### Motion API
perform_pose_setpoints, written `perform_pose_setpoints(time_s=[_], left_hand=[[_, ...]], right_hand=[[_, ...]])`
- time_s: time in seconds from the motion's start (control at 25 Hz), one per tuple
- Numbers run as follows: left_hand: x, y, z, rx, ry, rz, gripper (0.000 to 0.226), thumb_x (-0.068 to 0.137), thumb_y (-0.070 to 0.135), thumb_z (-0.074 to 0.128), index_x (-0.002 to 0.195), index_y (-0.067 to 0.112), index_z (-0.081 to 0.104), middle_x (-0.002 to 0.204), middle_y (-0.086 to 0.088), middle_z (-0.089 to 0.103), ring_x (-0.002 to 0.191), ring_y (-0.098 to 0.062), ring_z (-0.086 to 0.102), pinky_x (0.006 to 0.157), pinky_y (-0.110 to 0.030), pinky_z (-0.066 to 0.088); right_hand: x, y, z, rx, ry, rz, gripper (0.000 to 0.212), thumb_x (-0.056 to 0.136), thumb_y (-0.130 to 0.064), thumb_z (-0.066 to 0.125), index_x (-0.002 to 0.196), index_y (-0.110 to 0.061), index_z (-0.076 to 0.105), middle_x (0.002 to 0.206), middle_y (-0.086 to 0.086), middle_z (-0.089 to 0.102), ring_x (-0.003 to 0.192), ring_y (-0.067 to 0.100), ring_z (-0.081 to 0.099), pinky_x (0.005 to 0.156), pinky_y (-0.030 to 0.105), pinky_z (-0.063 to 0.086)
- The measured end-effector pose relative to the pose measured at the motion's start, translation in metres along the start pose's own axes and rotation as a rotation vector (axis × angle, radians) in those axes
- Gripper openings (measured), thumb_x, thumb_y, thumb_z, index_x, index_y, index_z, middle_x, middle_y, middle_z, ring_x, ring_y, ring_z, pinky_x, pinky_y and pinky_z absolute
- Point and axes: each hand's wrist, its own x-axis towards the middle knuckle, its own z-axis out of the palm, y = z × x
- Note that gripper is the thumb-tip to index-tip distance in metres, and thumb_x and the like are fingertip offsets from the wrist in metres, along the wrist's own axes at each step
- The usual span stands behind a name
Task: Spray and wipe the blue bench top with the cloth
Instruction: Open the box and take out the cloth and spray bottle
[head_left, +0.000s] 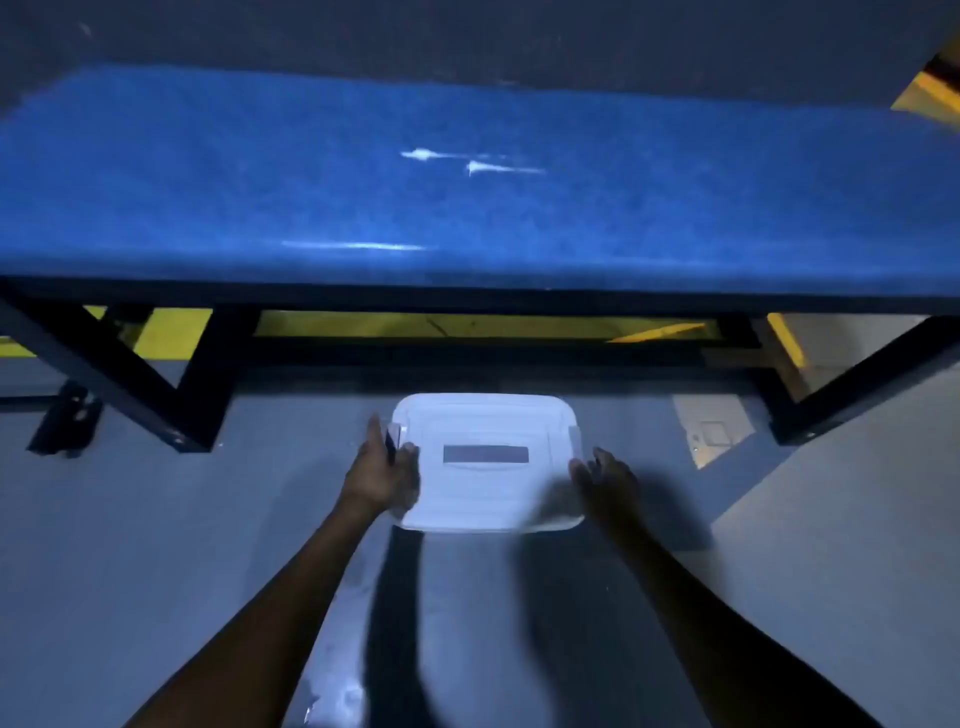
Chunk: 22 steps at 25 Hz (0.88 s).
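The blue bench top (260, 176) runs across the upper part of the head view, bare, with bright glints near its middle. Below it, on the grey floor, sits a white plastic box with a lid (483, 488) and side clips. My left hand (382, 475) lies against the box's left side, thumb on the lid. My right hand (605, 480) is at the box's right side, fingers spread; whether it touches is unclear. No cloth or spray bottle is visible.
The bench stands on a black metal frame (202, 379) with slanted legs on both sides of the box. Yellow floor markings (467, 325) show under the bench. A small dark object (67, 415) lies on the floor at the left.
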Motion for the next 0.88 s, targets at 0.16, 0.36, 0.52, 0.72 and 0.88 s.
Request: perform_pose_setpoints(time_s=[0.16, 0.36, 0.52, 0.72, 0.88], left_hand=[[0.036, -0.052, 0.020, -0.101, 0.035, 0.033, 0.056, 0.085, 0.067, 0.045, 0.135, 0.041, 0.045, 0.111, -0.017, 0.074, 0.097, -0.045, 0.070, 0.087, -0.059, 0.058], [0.023, -0.045, 0.016, -0.185, 0.041, 0.093, 0.042, 0.098, 0.052, 0.042, 0.134, 0.033, 0.055, 0.111, -0.018, 0.072, 0.102, -0.039, 0.069, 0.090, -0.052, 0.055], [0.029, -0.045, 0.006, -0.411, -0.018, -0.116, 0.033, 0.109, 0.022, 0.037, 0.109, 0.012, 0.068, 0.091, -0.022, 0.068, 0.065, -0.016, 0.063, 0.077, -0.038, 0.057], [0.031, -0.046, -0.001, -0.581, -0.088, -0.232, 0.030, 0.109, 0.021, 0.042, 0.110, 0.010, 0.069, 0.088, -0.005, 0.069, 0.074, -0.018, 0.062, 0.069, -0.030, 0.051], [0.033, -0.050, -0.003, -0.606, -0.095, -0.220, 0.031, 0.109, 0.021, 0.043, 0.116, 0.009, 0.070, 0.096, -0.010, 0.065, 0.089, -0.024, 0.057, 0.074, -0.031, 0.051]], right_hand=[[0.013, 0.012, 0.022, 0.029, 0.169, -0.007, 0.034, 0.098, -0.040, 0.047, 0.108, -0.016, 0.067, 0.108, 0.011, 0.072, 0.097, 0.032, 0.065, 0.075, 0.029, 0.038], [0.012, 0.023, 0.026, -0.031, 0.250, -0.073, 0.026, 0.101, -0.026, 0.044, 0.080, -0.014, 0.054, 0.093, 0.015, 0.069, 0.078, 0.031, 0.054, 0.069, 0.032, 0.033], [0.031, 0.039, 0.021, -0.125, 0.063, -0.009, 0.025, 0.091, -0.028, 0.038, 0.084, -0.018, 0.060, 0.105, 0.018, 0.071, 0.101, 0.039, 0.065, 0.071, 0.033, 0.036], [0.022, -0.030, 0.028, -0.131, 0.145, -0.619, 0.034, 0.097, -0.034, 0.054, 0.126, -0.022, 0.067, 0.119, 0.001, 0.065, 0.113, 0.021, 0.056, 0.095, 0.037, 0.046], [0.027, -0.074, 0.041, -0.548, -0.079, -0.769, 0.024, 0.097, -0.029, 0.060, 0.119, -0.022, 0.063, 0.116, -0.001, 0.059, 0.110, 0.023, 0.051, 0.081, 0.034, 0.031]])
